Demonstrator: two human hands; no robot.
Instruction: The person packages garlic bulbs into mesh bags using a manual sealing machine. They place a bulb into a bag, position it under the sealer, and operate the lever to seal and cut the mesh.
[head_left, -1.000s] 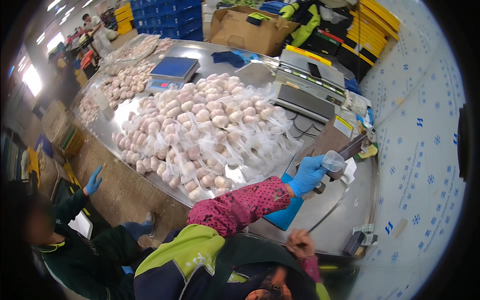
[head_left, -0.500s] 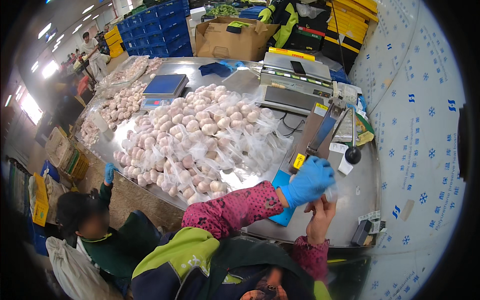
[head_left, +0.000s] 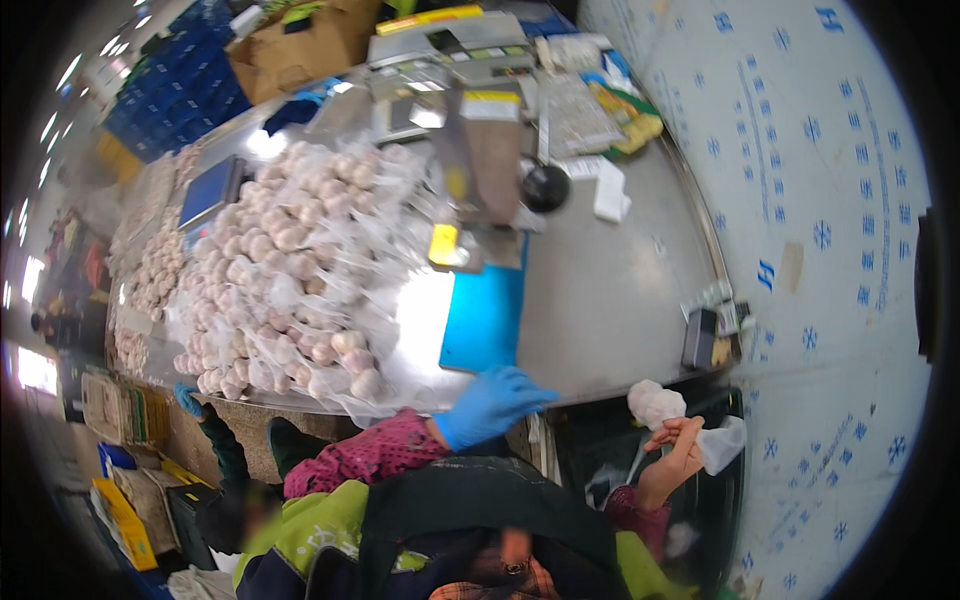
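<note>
My left hand, in a blue glove, hangs just off the table's near edge. Its fingers stretch to the right with nothing seen in them. My bare right hand is closed around the gathered neck of a white mesh bag of garlic. Bulbs bulge out on one side of my fingers and the loose mesh end sticks out on the other. Below this hand is a dark green bin with some pale mesh in it. Ahead of my left hand a blue pad lies by the bench-top machine with a black knob.
A large heap of mesh-bagged garlic covers the table's left half, beside a blue-topped scale. A small dark box stands at the right corner. The printed wall panel rises on the right. At lower left sits another person.
My view has swung right and down. Both hands have parted and left the machine. My right hand has carried the garlic bag off the table to above the bin; my left has drawn back.
</note>
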